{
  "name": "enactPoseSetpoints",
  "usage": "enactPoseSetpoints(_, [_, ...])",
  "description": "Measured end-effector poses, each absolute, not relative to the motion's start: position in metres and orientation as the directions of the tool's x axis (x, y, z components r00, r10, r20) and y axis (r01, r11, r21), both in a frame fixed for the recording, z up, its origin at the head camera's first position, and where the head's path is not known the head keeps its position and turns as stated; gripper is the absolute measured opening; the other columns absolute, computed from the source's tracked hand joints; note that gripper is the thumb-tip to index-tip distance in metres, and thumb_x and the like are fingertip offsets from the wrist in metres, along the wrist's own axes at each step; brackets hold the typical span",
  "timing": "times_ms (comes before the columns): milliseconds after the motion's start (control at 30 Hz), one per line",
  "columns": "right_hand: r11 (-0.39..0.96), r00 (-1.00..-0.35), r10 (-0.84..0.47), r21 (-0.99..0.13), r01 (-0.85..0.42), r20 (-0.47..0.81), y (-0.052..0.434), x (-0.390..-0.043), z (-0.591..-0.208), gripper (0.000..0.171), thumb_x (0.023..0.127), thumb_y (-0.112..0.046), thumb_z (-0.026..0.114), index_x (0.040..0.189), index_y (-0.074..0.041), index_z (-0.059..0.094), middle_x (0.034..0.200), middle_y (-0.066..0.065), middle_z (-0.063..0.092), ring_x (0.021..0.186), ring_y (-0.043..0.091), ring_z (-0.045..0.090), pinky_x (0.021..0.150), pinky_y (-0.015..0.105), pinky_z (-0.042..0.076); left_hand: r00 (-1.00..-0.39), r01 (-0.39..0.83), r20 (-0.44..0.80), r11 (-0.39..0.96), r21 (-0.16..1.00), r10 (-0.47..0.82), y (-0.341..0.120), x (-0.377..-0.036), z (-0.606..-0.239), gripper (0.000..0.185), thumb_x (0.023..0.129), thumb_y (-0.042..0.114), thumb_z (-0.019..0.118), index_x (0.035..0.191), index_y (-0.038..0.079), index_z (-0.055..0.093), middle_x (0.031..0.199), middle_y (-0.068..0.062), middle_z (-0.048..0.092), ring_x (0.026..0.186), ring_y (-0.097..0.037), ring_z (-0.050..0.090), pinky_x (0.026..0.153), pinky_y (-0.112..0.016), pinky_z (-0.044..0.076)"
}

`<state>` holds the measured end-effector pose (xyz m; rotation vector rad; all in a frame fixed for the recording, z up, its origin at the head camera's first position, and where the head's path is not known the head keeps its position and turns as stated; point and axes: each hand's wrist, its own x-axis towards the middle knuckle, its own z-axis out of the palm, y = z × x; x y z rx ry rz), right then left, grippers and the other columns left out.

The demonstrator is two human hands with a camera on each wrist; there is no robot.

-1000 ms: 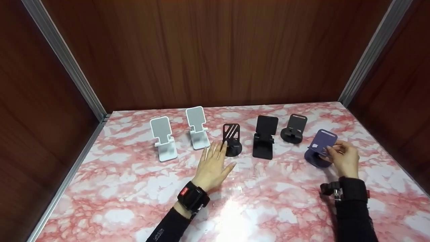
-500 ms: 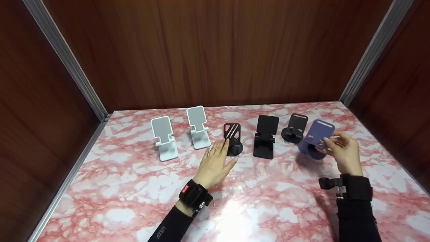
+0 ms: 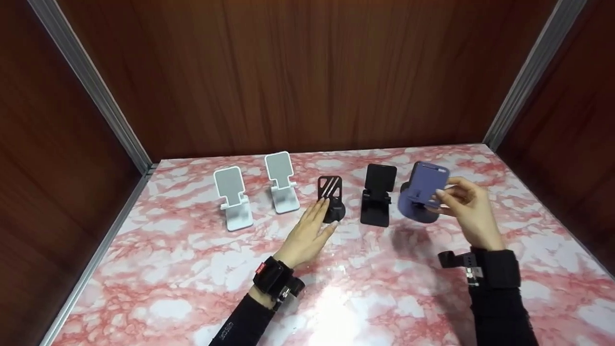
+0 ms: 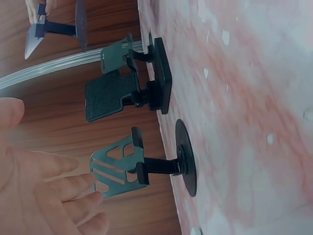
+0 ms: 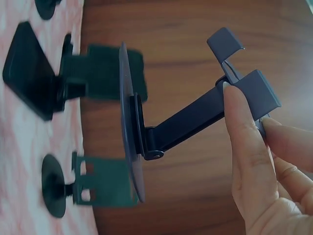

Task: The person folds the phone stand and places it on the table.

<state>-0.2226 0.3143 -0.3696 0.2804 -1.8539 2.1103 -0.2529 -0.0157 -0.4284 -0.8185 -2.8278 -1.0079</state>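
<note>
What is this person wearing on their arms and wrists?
Both arms are in long black sleeves. The left wrist carries a black strap-on device with a small red label; the left sleeve has small pale lettering. The right wrist has a broad black band with a black and metal bracket sticking out.

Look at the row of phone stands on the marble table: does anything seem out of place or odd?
One does. The purple stand is off the table, pinched by the right hand and held in the air in front of a black stand. The other stands sit upright in a row. The left hand rests open beside the striped stand.
</note>
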Motion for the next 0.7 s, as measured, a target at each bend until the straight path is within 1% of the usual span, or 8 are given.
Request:
enactPoseSetpoints(133, [-0.037, -0.936, 0.085, -0.938, -0.345, 0.341, 0.297, -0.220, -0.365, 0.014, 0.092, 0.005, 0.063, 0.106, 0.001, 0.062, 0.078, 0.002, 0.069, 0.074, 0.010, 0.070, 0.068, 0.031, 0.062, -0.856, 0.463, 0.166, 0.583, 0.667, 0.491, -0.015, -0.253, -0.429, 0.064, 0.106, 0.044, 0.034, 0.158, 0.009, 0.018, 0.166, -0.011, 0.016, 0.154, -0.030, 0.010, 0.126, -0.047, 0.012])
enactPoseSetpoints(233, [0.007, -0.944, 0.066, -0.946, -0.324, 0.324, 0.285, -0.218, -0.363, 0.013, 0.093, 0.004, 0.062, 0.105, 0.003, 0.061, 0.078, 0.001, 0.068, 0.073, 0.010, 0.069, 0.068, 0.032, 0.062, -0.847, 0.418, 0.130, 0.494, 0.763, 0.516, -0.014, -0.254, -0.430, 0.062, 0.107, 0.042, 0.032, 0.159, 0.011, 0.019, 0.166, -0.011, 0.018, 0.154, -0.032, 0.012, 0.125, -0.051, 0.011])
enactPoseSetpoints(300, [0.035, -0.948, 0.051, -0.949, -0.313, 0.314, 0.278, -0.217, -0.363, 0.013, 0.093, 0.004, 0.062, 0.106, 0.005, 0.059, 0.078, 0.001, 0.068, 0.073, 0.010, 0.069, 0.068, 0.032, 0.062, -0.837, 0.356, 0.091, 0.410, 0.840, 0.540, -0.013, -0.254, -0.431, 0.059, 0.107, 0.040, 0.031, 0.159, 0.012, 0.020, 0.165, -0.012, 0.019, 0.153, -0.033, 0.016, 0.125, -0.053, 0.013])
enactPoseSetpoints(400, [0.064, -0.954, 0.018, -0.953, -0.297, 0.299, 0.269, -0.216, -0.365, 0.016, 0.093, 0.005, 0.061, 0.108, 0.010, 0.057, 0.078, 0.001, 0.068, 0.073, 0.010, 0.069, 0.068, 0.033, 0.063, -0.820, 0.235, 0.031, 0.288, 0.928, 0.571, -0.010, -0.253, -0.433, 0.057, 0.108, 0.038, 0.029, 0.159, 0.014, 0.021, 0.165, -0.012, 0.021, 0.152, -0.033, 0.019, 0.125, -0.052, 0.014])
enactPoseSetpoints(467, [0.076, -0.956, -0.001, -0.954, -0.291, 0.292, 0.264, -0.217, -0.366, 0.017, 0.093, 0.006, 0.060, 0.108, 0.012, 0.055, 0.079, 0.000, 0.068, 0.073, 0.010, 0.069, 0.069, 0.032, 0.063, -0.804, 0.160, 0.007, 0.206, 0.965, 0.594, -0.007, -0.253, -0.434, 0.056, 0.108, 0.036, 0.027, 0.158, 0.012, 0.021, 0.165, -0.013, 0.019, 0.152, -0.032, 0.017, 0.125, -0.050, 0.014])
enactPoseSetpoints(533, [0.081, -0.959, -0.024, -0.955, -0.285, 0.284, 0.259, -0.218, -0.368, 0.018, 0.093, 0.007, 0.060, 0.109, 0.014, 0.055, 0.079, -0.001, 0.067, 0.073, 0.009, 0.068, 0.069, 0.033, 0.063, -0.788, 0.115, 0.007, 0.136, 0.984, 0.615, -0.005, -0.253, -0.434, 0.055, 0.109, 0.032, 0.025, 0.158, 0.008, 0.019, 0.165, -0.016, 0.019, 0.153, -0.032, 0.015, 0.126, -0.048, 0.013])
enactPoseSetpoints(700, [0.128, -0.957, -0.082, -0.949, -0.288, 0.279, 0.249, -0.220, -0.372, 0.019, 0.093, 0.006, 0.060, 0.110, 0.014, 0.055, 0.079, -0.002, 0.067, 0.072, 0.008, 0.067, 0.069, 0.032, 0.063, -0.745, 0.016, 0.016, -0.006, 1.000, 0.667, -0.001, -0.254, -0.436, 0.056, 0.109, 0.027, 0.017, 0.156, -0.003, 0.012, 0.163, -0.025, 0.016, 0.152, -0.038, 0.013, 0.126, -0.051, 0.010])
